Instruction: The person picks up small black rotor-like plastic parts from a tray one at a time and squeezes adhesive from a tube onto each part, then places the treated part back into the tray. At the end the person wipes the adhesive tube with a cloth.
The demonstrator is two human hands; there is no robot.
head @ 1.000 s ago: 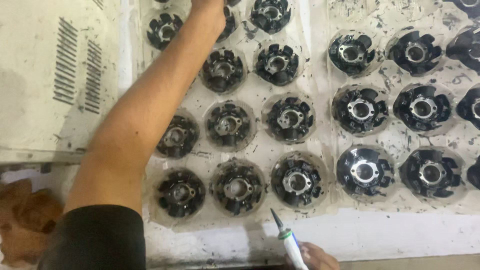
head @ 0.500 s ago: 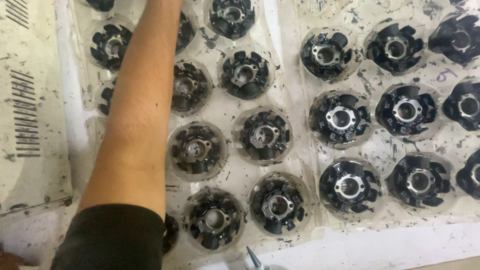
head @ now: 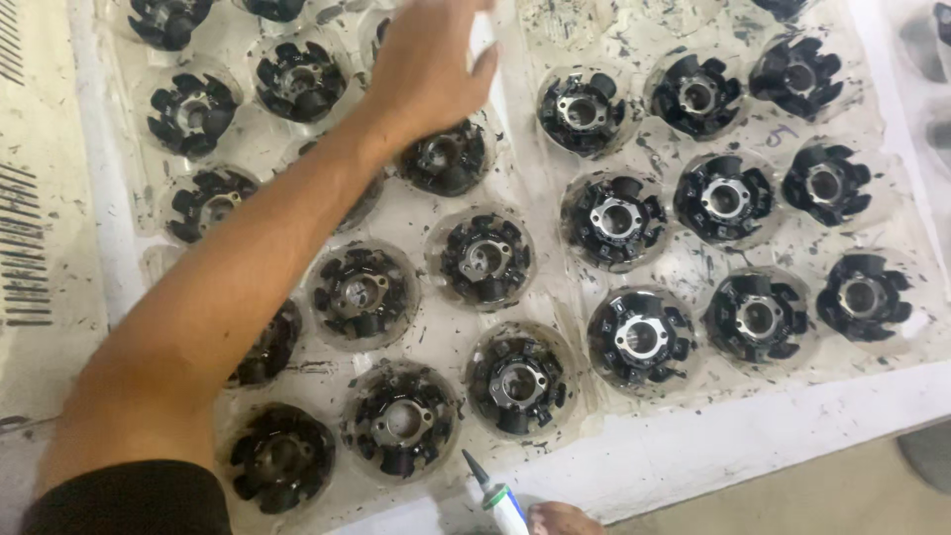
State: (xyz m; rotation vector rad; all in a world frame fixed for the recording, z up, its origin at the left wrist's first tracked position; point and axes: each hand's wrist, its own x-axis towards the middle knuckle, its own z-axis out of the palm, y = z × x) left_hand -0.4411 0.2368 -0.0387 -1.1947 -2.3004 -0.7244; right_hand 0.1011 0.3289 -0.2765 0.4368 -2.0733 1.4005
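The left hand [head: 428,74] reaches far across the left tray [head: 451,337], a clear plastic sheet of round wells smeared with dark grease. Its fingers [head: 466,84] are spread and released, hovering over the upper middle of the tray; they grasp nothing that shows. Just beneath the palm sits one stator [head: 443,159], a black toothed ring with a metal hub, seated in its well. More stators fill the wells around the forearm, some partly hidden under it.

The right hand [head: 563,518] shows only at the bottom edge, so whether its fingers are clenched cannot be told for sure, though a tube [head: 498,495] with a dark pointed nozzle rises from it. The nozzle tip points up and left, just below the nearest row of the left tray, apart from the stators.

A second tray [head: 783,253] lies touching the first on the right, holding cleaner, shinier stators in rows. Both trays rest on a white, stained counter [head: 693,446]. A black sleeve [head: 129,500] covers the left upper arm
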